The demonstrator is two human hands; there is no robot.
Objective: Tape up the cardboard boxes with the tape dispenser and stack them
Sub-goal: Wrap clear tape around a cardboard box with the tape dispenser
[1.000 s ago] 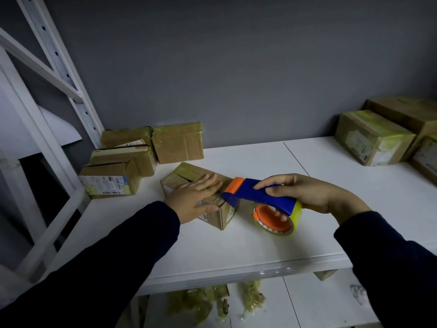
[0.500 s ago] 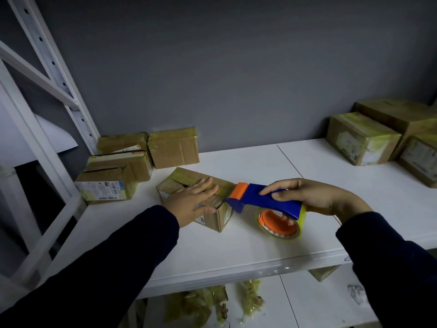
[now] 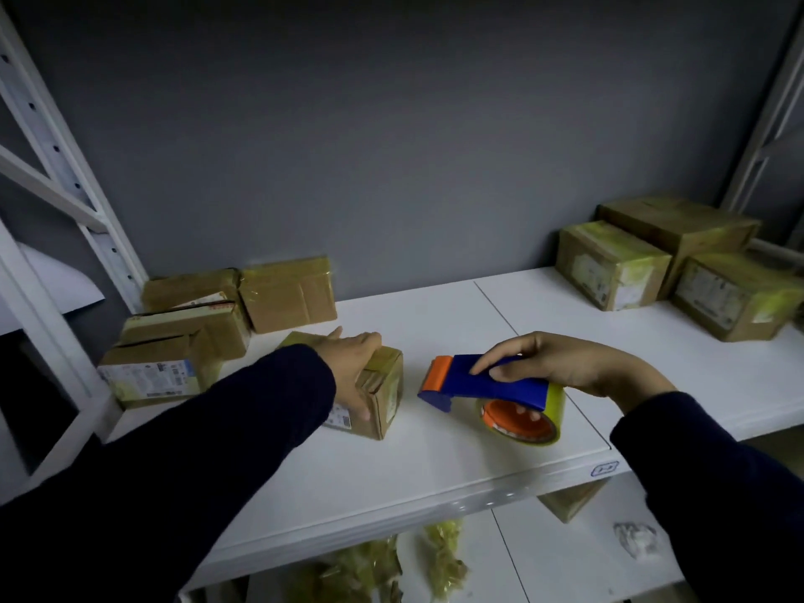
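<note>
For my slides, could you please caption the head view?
Left hand grips a small box; right hand holds the tape dispenser beside it.

Dim, bluish light, dark sleeves nearly black, slight motion blur, and wide-angle bending of the frame's edges.

You are facing a white shelf [image 3: 435,463] that runs the full width of your view, with a grey wall [image 3: 391,145] rising straight behind it and a white metal post [image 3: 52,141] with holes at its left end. On its front edge, toward the right, sits a small blue mark [image 3: 604,468]. Below the shelf you can see a lower board [image 3: 565,567] carrying crumpled yellowish tape scraps [image 3: 443,554] and a crumpled white wad [image 3: 637,539] further right.
</note>
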